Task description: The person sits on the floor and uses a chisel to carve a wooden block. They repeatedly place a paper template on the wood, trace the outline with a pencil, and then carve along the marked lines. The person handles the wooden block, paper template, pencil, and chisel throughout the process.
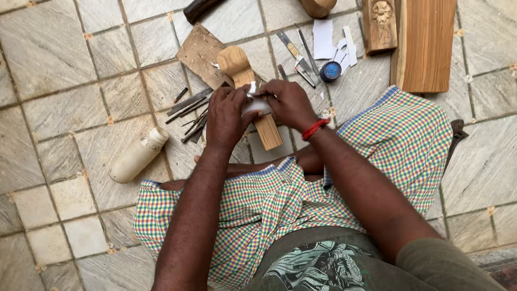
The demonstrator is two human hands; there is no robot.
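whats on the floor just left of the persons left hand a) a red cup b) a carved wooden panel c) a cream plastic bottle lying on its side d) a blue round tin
c: the cream plastic bottle lies on its side on the stone tiles, to the left of the left hand, with thin metal tools between them.

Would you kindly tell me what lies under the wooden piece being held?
Under the wooden piece, only grey floor tiles show. Both hands and white paper cover its middle.
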